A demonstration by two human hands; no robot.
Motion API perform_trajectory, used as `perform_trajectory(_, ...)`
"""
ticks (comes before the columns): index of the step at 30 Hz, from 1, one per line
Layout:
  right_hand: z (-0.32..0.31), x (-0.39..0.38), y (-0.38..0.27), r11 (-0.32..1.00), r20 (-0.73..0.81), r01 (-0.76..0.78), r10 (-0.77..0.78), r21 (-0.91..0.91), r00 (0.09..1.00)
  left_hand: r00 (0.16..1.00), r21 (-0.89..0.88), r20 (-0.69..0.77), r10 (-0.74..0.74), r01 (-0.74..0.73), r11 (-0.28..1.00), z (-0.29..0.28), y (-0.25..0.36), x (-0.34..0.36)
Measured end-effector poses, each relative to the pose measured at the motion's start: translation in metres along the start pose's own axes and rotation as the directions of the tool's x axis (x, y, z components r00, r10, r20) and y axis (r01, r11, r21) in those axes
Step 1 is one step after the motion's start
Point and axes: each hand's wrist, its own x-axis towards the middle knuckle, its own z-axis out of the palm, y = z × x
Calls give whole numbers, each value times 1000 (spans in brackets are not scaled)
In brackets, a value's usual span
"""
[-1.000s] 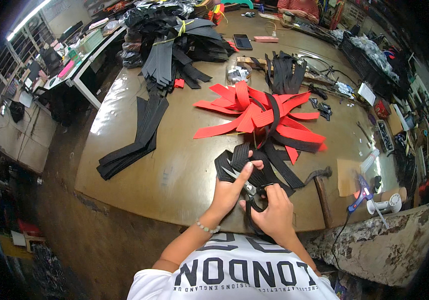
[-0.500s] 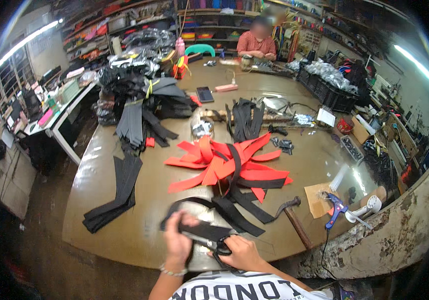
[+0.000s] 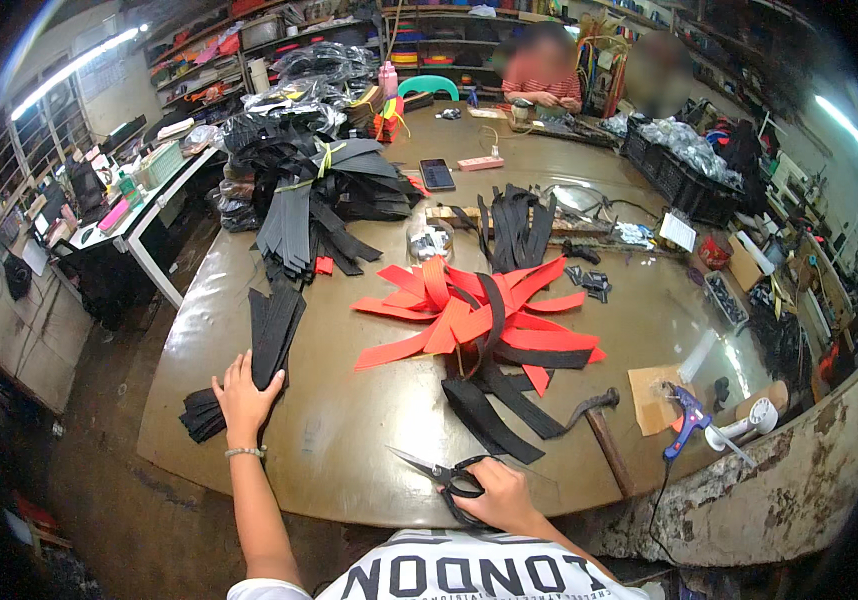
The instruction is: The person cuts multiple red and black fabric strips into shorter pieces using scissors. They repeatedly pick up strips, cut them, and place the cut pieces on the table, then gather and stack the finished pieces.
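Observation:
My left hand [image 3: 246, 402] lies over a bundle of black webbing strips [image 3: 276, 325] at the left of the table, its fingers spread on them. The strips' lower ends fan out beside the palm. By the near edge, my right hand [image 3: 499, 497] grips a pair of scissors [image 3: 461, 481] by the black handles, the metal blades pointing left. Just beyond the scissors, a thick black strap [image 3: 489, 425] trails from under a heap of red straps [image 3: 449, 325], with another black strap looped over the heap.
A hammer [image 3: 604, 445] and a blue glue gun [image 3: 687, 422] with a cord lie at the right. Tied grey-black strips [image 3: 294, 225] are piled at the back left. A phone [image 3: 437, 175] and black crate [image 3: 674, 180] are farther back. Another person [image 3: 546, 90] sits at the far end.
My left hand has let go of the black strap and moved left onto the black strips. My right hand, still holding the scissors, has shifted slightly right. The view has shifted somewhat.

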Motion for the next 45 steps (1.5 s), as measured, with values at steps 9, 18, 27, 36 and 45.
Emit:
perform_trajectory(9, 0, -7, 9, 975, -177, -99, 134, 197, 975, 874, -275, -462, 147, -300, 914, -12, 49, -35)
perform_trajectory(18, -4, -19, 22, 868, -139, -288, 370, 405, 919, 847, -948, 317, 426, 289, 132, 65, 228, -74)
perform_trajectory(27, -76, 62, 9, 951, -352, -142, 237, 276, 905, 729, -861, 496, 471, 343, 374, 49, 238, -75)
perform_trajectory(36, -39, 210, 59, 852, 207, 22, 101, -523, 973, 796, -799, 337, 502, 524, -294, 52, 248, -122)
perform_trajectory(45, -47, 267, 82, 958, -53, -253, 262, 137, 964, 997, -999, 30, 74, 33, -32, 2, 186, -108)
